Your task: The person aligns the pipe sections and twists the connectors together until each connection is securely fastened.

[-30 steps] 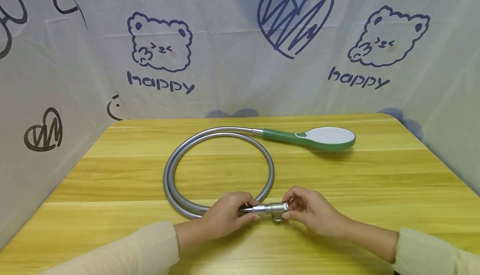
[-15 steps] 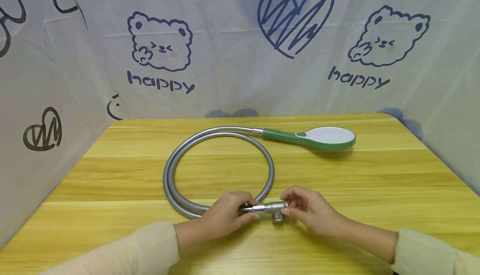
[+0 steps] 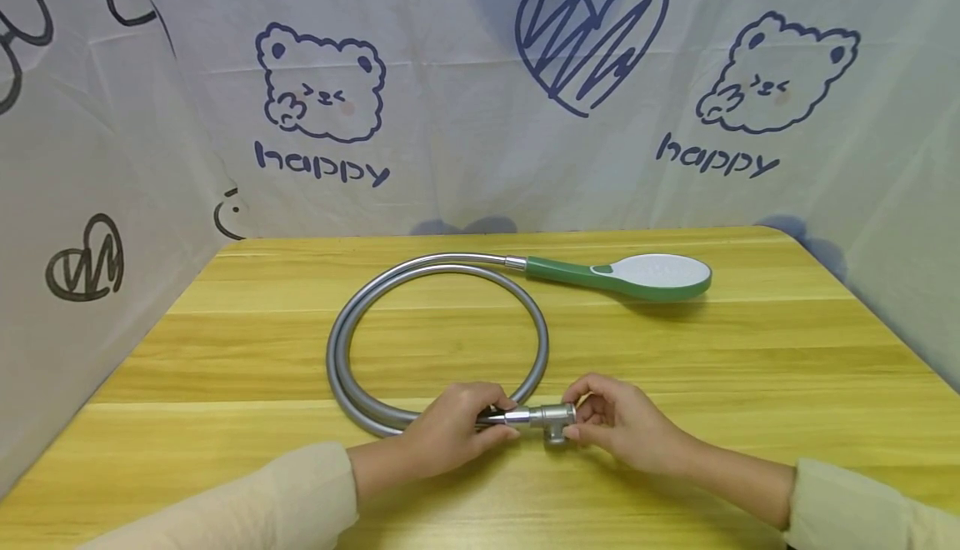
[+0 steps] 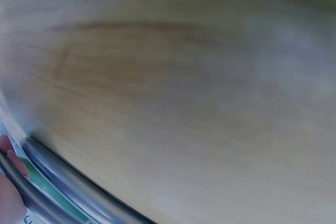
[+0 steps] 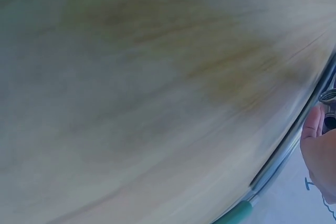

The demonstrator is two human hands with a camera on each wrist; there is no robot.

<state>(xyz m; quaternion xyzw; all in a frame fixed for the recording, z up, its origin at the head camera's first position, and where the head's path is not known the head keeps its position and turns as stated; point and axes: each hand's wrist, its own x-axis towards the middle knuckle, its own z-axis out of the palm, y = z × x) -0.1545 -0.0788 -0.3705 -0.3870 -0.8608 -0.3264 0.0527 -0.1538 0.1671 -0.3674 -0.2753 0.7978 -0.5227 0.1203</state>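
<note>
Near the front of the table my left hand (image 3: 453, 429) grips the end of a grey shower hose (image 3: 335, 350), thumb and fingertips at its chrome nut (image 3: 517, 417). A metal tee fitting (image 3: 553, 415) sits in line against that nut, its short branch pointing toward me. My right hand (image 3: 630, 425) pinches the fitting's far end between thumb and fingers. In the right wrist view a threaded opening shows on the tee fitting (image 5: 329, 98) at the right edge. The hose lies coiled and runs to a green shower head (image 3: 660, 283) with a white face.
The wood-grain table (image 3: 247, 358) carries the hose coil at its middle and the shower head at the back right. White cloth (image 3: 450, 117) with bear and heart drawings hangs behind the table and along both sides.
The tee fitting has turned about its long axis, so its branch shows at a different angle than a second ago. Both hands, hose and shower head stay almost in place.
</note>
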